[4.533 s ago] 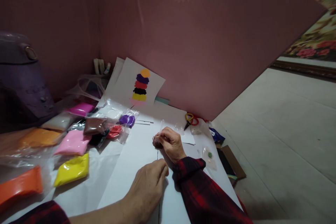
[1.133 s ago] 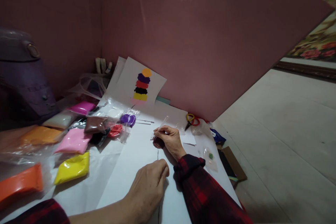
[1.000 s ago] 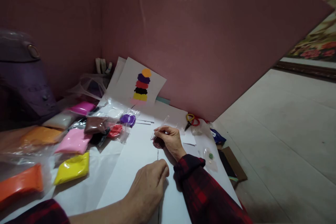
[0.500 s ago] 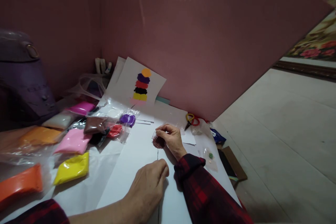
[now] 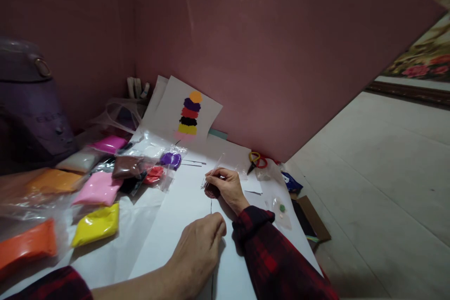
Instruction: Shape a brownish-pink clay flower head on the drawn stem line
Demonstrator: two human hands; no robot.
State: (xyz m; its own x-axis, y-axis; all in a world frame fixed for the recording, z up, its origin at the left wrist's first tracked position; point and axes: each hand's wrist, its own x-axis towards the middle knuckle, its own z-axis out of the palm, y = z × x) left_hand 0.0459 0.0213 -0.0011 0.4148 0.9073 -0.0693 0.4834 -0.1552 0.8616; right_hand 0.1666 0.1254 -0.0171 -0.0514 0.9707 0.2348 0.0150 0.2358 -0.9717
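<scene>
My right hand [image 5: 228, 188] pinches a thin, clear plastic clay tool [image 5: 219, 161] between thumb and fingers. The tool leans to the right, and its pronged lower end is at the left edge of a small brown clay disc [image 5: 211, 191]. Part of the disc is hidden by the hand; it sits on white paper [image 5: 165, 234], at the top of a drawn black line [image 5: 211, 206]. My left hand [image 5: 200, 243] rests curled on the paper nearer to me, over the lower part of that line. Its fingertips are hidden, so I cannot see anything inside it.
Bagged clay in several colours lies left, including yellow [image 5: 96, 224], pink [image 5: 98, 190] and purple [image 5: 171, 160] packs. A sheet with stacked colour bands [image 5: 211, 108] leans at the back. Scissors [image 5: 252, 164] lie behind my right hand. A purple bottle-like object [image 5: 31, 103] stands far left.
The clear tool has gone from nearly upright to leaning right. My right hand has rocked slightly at the brown disc, whose left edge the prongs meet. My left hand has stayed put.
</scene>
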